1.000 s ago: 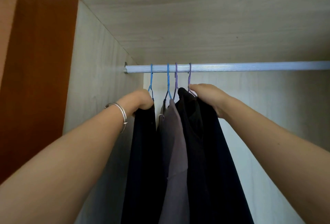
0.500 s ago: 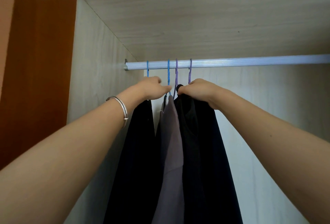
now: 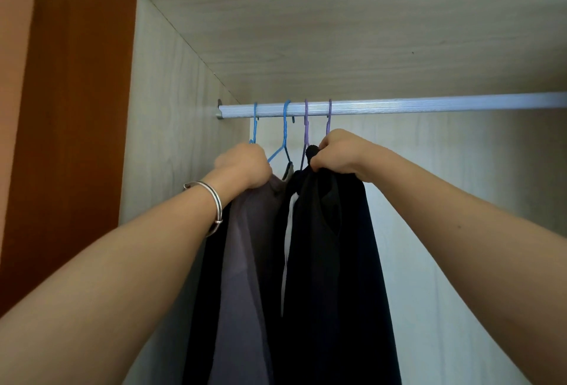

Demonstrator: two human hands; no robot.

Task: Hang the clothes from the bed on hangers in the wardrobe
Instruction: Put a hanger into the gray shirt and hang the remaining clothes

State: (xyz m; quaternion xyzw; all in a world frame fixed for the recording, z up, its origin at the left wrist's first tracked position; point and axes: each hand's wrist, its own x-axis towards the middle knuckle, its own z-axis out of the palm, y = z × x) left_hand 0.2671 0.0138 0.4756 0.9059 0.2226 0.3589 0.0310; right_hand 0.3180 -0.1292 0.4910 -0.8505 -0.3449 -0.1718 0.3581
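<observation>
Several garments hang from a silver wardrobe rail (image 3: 429,106) on two blue hangers (image 3: 285,129) and two purple hangers (image 3: 306,126). A grey-purple garment (image 3: 242,262) hangs left of centre, and a black garment (image 3: 331,262) with a white strip hangs to its right. My left hand (image 3: 245,166), with a silver bangle on the wrist, is closed on the top of the grey-purple garment below the leftmost blue hanger. My right hand (image 3: 340,151) pinches the collar of the black garment just below the rightmost purple hanger. Another dark garment hangs behind my left forearm, mostly hidden.
The wardrobe's pale wooden side wall (image 3: 171,108) is close on the left, with a shelf (image 3: 337,31) right above the rail. An orange-brown door panel (image 3: 70,108) stands further left. The rail runs bare to the right of the hangers.
My left hand has shifted right and down onto the grey-purple garment, baring the leftmost blue hanger hook. My right hand has moved slightly right, and the black garment now shows a white strip.
</observation>
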